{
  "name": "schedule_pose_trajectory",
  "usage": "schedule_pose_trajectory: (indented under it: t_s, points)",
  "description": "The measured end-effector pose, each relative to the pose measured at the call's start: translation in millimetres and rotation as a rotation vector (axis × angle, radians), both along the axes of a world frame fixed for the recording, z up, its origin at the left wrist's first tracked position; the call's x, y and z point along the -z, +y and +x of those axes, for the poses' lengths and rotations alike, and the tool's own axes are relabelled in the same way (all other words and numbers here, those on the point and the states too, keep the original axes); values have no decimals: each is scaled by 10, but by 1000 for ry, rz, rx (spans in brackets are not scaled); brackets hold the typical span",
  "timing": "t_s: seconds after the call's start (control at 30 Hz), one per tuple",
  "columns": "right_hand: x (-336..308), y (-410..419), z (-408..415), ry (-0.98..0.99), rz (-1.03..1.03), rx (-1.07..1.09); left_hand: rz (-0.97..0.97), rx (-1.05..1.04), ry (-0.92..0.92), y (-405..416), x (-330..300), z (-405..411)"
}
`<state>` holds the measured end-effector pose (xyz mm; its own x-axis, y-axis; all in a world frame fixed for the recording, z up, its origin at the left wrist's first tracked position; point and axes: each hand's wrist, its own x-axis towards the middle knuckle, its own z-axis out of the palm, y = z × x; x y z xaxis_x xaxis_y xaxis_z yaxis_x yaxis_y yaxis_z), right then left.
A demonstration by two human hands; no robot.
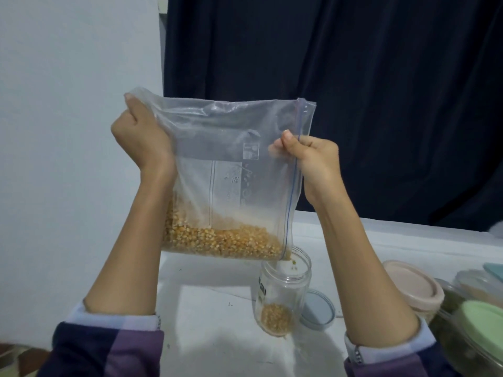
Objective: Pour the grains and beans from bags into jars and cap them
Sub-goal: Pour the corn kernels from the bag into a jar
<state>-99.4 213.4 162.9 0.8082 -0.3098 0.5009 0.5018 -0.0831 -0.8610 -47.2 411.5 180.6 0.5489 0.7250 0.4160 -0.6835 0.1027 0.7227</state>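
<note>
Clear zip-top plastic bag holding yellow corn kernels along its lower edge, hanging turned on its side, zipper corner dipping into the mouth of a clear glass jar. Jar standing upright on the white table, near its middle, a shallow layer of kernels at its bottom. Pale blue round lid lying just beside the jar. Left hand gripping the bag's upper corner in a fist; right hand pinching the zipper edge. Capped jars crowding the table's right edge.
</note>
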Motion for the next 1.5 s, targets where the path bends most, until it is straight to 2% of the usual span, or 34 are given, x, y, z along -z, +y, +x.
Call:
schedule_pose_trajectory:
  t_s: [0.87, 1.5]
  points:
    - [42, 11, 28, -57, 152, -18, 22, 10, -17, 44, -45, 18]
    - [2, 25, 10, -32, 150, -24, 38, -24, -43, 26, -50, 14]
